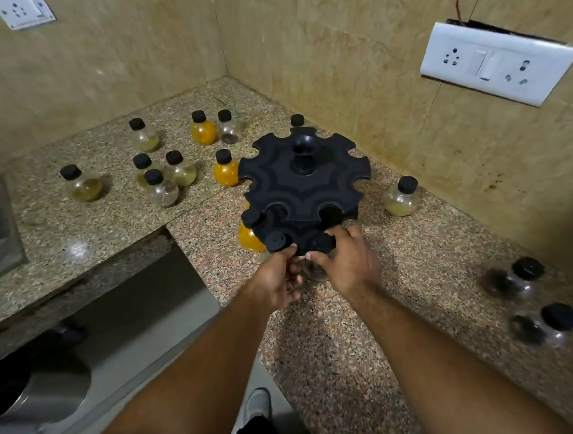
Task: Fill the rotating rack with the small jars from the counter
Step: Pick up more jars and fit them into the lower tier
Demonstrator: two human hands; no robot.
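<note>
Both hands (315, 269) grip a clear jar (315, 269) at the rack (301, 180).

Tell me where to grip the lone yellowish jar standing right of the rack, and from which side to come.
Grip the yellowish jar at its narrow neck just under the black cap, coming from above and from the front. It stands upright and alone, with the wall close behind it and the rack to its left. Its round belly would probably slip more easily in the fingers.

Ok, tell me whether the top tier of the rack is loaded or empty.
Empty. Every visible notch around the top tier is open; the only racked jars, like the orange jar, hang from the lower tier.
</note>
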